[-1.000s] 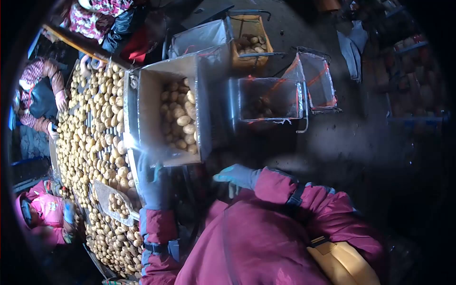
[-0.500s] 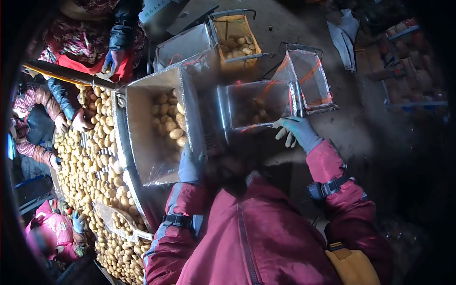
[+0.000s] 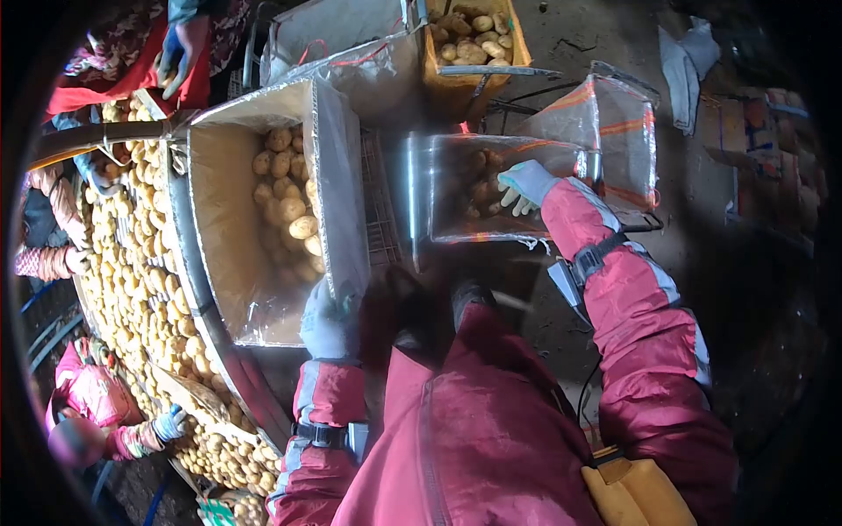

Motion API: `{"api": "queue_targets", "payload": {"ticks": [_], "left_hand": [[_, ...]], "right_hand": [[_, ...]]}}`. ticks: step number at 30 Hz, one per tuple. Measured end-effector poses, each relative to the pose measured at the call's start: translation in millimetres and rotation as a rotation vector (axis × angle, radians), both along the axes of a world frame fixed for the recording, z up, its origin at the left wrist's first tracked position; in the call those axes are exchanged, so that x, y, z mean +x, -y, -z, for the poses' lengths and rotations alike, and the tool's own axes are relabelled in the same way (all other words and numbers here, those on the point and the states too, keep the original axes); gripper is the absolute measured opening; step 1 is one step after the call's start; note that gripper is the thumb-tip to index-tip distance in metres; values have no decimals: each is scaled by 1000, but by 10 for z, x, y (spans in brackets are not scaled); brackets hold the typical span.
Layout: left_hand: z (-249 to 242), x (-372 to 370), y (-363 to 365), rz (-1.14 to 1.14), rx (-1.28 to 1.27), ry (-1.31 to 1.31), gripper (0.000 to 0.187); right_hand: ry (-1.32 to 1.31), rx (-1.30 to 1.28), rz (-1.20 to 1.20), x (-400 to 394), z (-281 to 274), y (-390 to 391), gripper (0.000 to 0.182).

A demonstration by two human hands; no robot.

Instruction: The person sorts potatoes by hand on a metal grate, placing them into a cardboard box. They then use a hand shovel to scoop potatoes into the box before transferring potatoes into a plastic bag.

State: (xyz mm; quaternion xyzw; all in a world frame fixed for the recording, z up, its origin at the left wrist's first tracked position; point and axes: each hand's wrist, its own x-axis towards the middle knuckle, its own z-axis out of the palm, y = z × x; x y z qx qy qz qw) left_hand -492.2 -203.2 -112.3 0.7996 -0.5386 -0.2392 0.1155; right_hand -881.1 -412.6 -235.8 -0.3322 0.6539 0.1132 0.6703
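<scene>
Potatoes [image 3: 291,210] lie in a large plastic-lined box [image 3: 250,298] beside the sorting table. My left hand [image 3: 329,324], in a pale glove, grips this box at its near right corner, the fingertips partly hidden by the rim. Over a second container, a crate lined with clear plastic [image 3: 456,235], hangs my right hand [image 3: 524,188], also gloved. Its fingers point down and apart, with nothing held. Some dim potatoes [image 3: 478,180] show inside that crate, just left of the fingers.
Many potatoes cover the sorting table [image 3: 145,289] at left, where several co-workers' hands [image 3: 171,425] are at work. Behind stand a yellow crate of potatoes [image 3: 478,79] and another lined crate [image 3: 373,79]. An orange-striped lined crate [image 3: 624,131] is at right; a grey cloth [image 3: 688,70] lies beyond.
My right hand has moved from the crate's near right corner to over its inside. The view has shifted, and my left hand stays at the lined box.
</scene>
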Motion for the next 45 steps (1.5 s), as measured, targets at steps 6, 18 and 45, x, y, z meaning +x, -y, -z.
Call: {"api": "queue_targets", "payload": {"ticks": [6,18,45], "left_hand": [[-110,-89,89,16,31,38,25],[-16,-93,66,-89,70,71,25],[6,-40,32,-40,-11,7,20]], "right_hand": [[-174,-17,-121,49,427,257,43],[-390,-113,-225,-181,785,405,38],[-200,-93,-681,-592,1627,441,41]]}}
